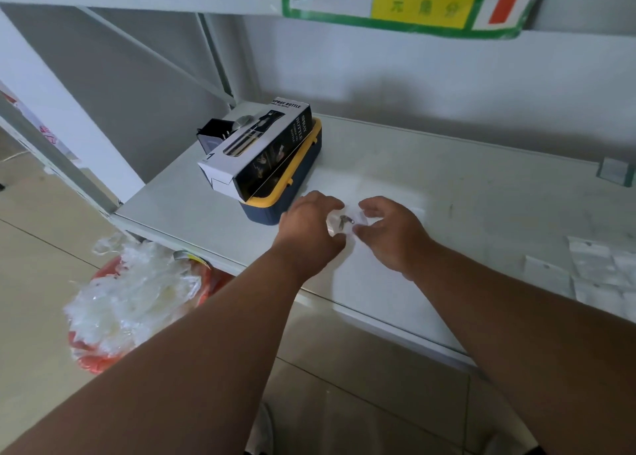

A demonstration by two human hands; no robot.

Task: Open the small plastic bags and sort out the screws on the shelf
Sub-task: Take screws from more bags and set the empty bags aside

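Observation:
Over the white shelf (464, 193), both my hands hold one small clear plastic bag (344, 221) with dark metal screws (345, 220) showing inside it. My left hand (309, 227) pinches the bag's left side with curled fingers. My right hand (389, 229) pinches its right side the same way. The bag hangs just above the shelf surface, in front of a box. Several more small white bags (599, 272) lie flat at the shelf's right end.
A navy box with a yellow lid (292, 186) stands behind my left hand, with a black-and-white spray-bottle carton (254, 148) lying on top. Below the shelf's left front edge, a red basket (113, 317) on the floor holds crumpled clear plastic.

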